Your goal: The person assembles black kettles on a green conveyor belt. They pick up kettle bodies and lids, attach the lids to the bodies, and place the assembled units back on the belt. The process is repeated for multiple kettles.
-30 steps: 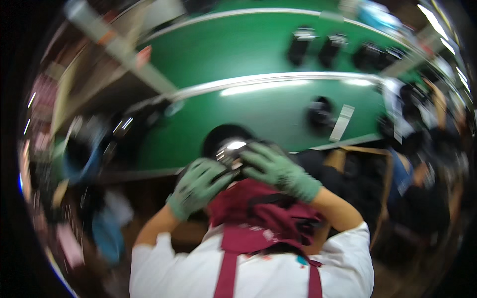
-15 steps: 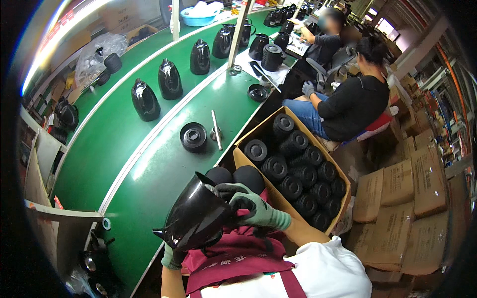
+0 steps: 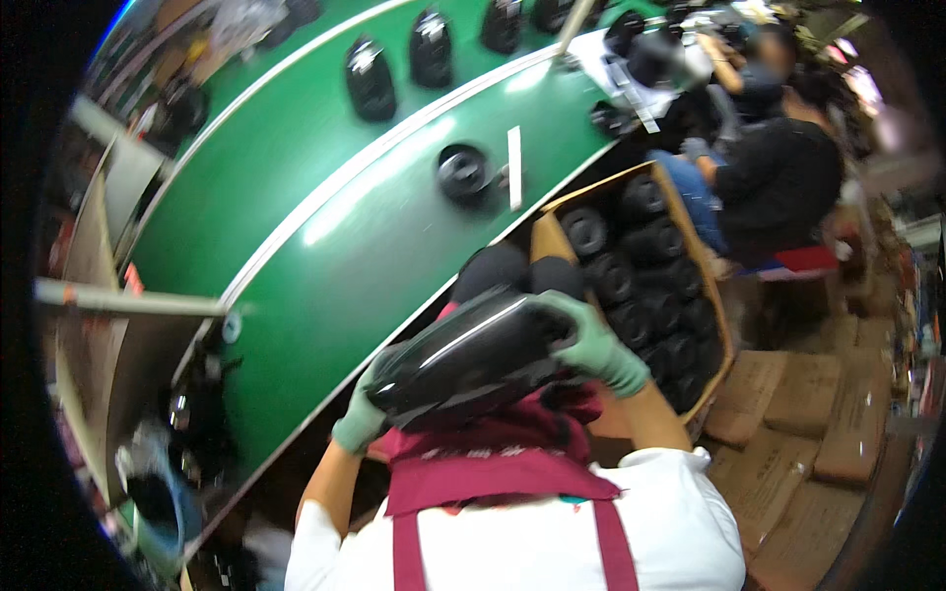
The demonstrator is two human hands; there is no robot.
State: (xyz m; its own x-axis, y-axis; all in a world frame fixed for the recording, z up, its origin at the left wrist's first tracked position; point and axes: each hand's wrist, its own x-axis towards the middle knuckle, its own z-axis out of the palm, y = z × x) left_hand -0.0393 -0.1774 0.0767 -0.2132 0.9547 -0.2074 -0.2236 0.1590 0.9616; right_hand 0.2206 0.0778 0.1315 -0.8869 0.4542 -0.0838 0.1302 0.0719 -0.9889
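Note:
A glossy black jug body [image 3: 463,360] lies tilted on its side across my lap, over the maroon apron. My left hand [image 3: 361,419], in a grey-green glove, grips its left end; the jug hides most of the fingers. The gloved right hand [image 3: 599,347] is closed around the other end. On the green worktop ahead sits a round black part [image 3: 463,172] with a raised centre. Beside it is a pale flat bar [image 3: 514,167].
To the right stands an open cardboard box [image 3: 550,241] filled with several ribbed black cylinders. Several black jugs [image 3: 371,79] line the far green belt. A co-worker in black [image 3: 783,187] sits beyond the box. Stacked cartons [image 3: 778,463] lie at right. A white post frame [image 3: 128,297] crosses at left.
My view has swung left and down. The jug has turned so its long side lies more level across my lap, and both hands have shifted to its opposite ends.

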